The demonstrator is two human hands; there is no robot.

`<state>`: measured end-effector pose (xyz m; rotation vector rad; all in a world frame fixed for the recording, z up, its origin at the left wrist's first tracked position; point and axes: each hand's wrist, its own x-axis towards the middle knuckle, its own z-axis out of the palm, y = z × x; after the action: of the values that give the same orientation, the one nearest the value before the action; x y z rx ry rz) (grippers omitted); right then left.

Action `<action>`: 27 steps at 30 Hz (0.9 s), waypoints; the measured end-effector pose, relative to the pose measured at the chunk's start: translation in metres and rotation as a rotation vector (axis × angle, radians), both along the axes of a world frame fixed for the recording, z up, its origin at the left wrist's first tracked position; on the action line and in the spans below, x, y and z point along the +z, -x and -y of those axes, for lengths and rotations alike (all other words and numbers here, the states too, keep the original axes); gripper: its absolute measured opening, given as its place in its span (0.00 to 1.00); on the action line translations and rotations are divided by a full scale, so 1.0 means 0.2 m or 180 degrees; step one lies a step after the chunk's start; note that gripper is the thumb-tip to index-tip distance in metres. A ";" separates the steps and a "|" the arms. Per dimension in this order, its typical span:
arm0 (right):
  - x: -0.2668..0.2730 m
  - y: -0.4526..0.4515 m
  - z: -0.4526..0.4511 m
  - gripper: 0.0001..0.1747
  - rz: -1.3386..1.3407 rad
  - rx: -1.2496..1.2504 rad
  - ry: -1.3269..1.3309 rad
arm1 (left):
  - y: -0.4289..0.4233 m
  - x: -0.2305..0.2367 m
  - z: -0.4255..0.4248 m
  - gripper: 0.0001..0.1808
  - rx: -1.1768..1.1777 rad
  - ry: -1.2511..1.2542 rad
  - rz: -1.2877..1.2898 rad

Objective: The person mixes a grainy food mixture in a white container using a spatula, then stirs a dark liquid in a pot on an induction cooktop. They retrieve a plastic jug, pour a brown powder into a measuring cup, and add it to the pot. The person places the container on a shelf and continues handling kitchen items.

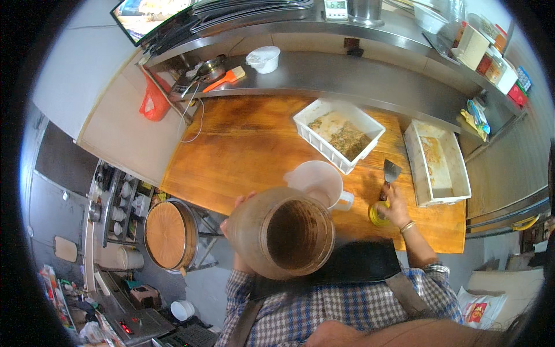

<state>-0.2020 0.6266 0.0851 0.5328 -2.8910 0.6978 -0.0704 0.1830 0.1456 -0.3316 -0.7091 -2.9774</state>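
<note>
A large cloudy jar (pixel 249 232) is tilted with its mouth towards me, and brown residue coats its inside. My left hand (pixel 239 201) grips it from the far left side, mostly hidden behind it. Just beyond stands a white plastic measuring jug (pixel 321 173) with a handle, its lower part covered by the jar. To the right, my right hand (pixel 395 209) is over a yellow lid (pixel 379 217), its fingers at the wooden handle of a scraper (pixel 392 171). Whether those fingers close on the lid or the handle is unclear.
On the wooden table (pixel 234 143) are a white crate with crumbly food (pixel 342 134) and a second white crate (pixel 446 165). Behind runs a steel shelf (pixel 329 73) holding an orange-handled brush (pixel 225 79) and a white tub (pixel 263 60). A round sieve (pixel 167 234) stands left.
</note>
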 end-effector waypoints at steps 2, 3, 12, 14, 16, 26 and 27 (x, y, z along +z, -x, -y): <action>0.41 0.06 0.09 0.25 -0.0260 0.0146 0.1258 | 0.02 0.00 -0.02 0.45 -0.0042 0.0010 -0.0003; 0.61 0.04 0.16 0.17 -0.0236 0.0276 0.1885 | 0.03 -0.01 -0.02 0.45 -0.0061 0.0012 -0.0003; 1.29 -0.10 0.92 0.13 -0.0869 0.4088 -0.1321 | 0.11 0.01 -0.05 0.45 -0.0145 0.0042 -0.0176; 1.19 -0.08 1.06 0.13 -0.1289 0.3921 -0.1210 | 0.10 0.03 -0.05 0.44 -0.0057 0.0198 -0.0009; 1.13 -0.07 1.13 0.13 -0.1572 0.3798 -0.0988 | 0.07 0.04 -0.06 0.43 -0.0018 0.0210 0.0016; 1.53 -0.07 0.82 0.11 -0.0472 0.3879 -0.0341 | 0.00 0.07 -0.05 0.40 0.0237 0.0488 -0.0256; 1.56 -0.05 0.80 0.10 -0.0569 0.3729 -0.0120 | 0.00 0.08 -0.05 0.39 0.0289 0.0593 -0.0323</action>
<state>-0.1918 0.4672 0.3968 2.1794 -2.1804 0.6051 -0.0711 0.1933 0.1606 -0.4446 -0.9644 -2.7929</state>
